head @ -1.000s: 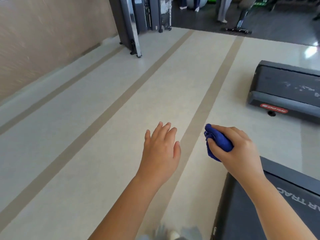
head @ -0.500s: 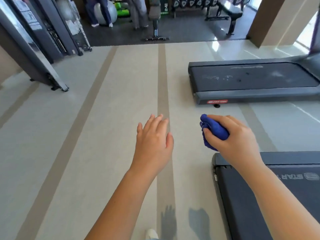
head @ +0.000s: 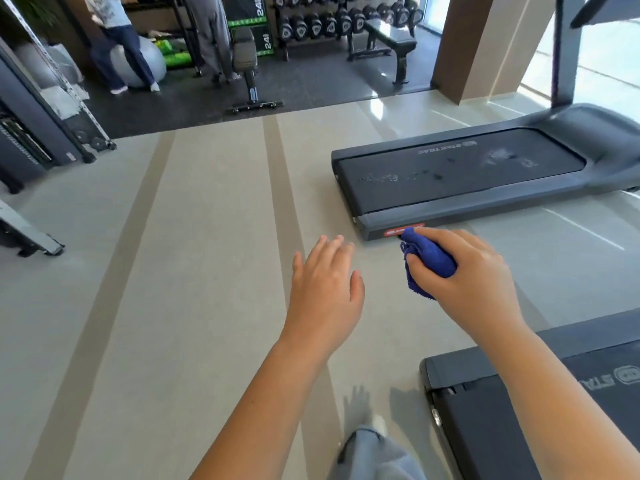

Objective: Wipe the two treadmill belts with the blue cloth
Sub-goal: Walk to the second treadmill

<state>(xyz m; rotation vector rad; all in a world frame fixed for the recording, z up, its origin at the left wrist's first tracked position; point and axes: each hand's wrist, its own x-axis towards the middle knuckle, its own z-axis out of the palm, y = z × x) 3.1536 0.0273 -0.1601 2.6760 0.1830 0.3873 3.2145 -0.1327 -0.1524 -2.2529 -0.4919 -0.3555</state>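
Here the right hand [head: 474,271] grips the bunched blue cloth [head: 427,259] in the air above the pale floor [head: 207,237], thumb and fingers curled round it. The left hand [head: 325,282] hangs beside it with fingers relaxed, holding nothing. The far treadmill belt [head: 460,168], marked with dusty smudges, lies just beyond the cloth; the near treadmill belt [head: 485,434] lies under the right forearm.

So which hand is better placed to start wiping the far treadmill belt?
Right. The right hand grips the blue cloth, nearer the far treadmill belt; the left hand is open and empty.
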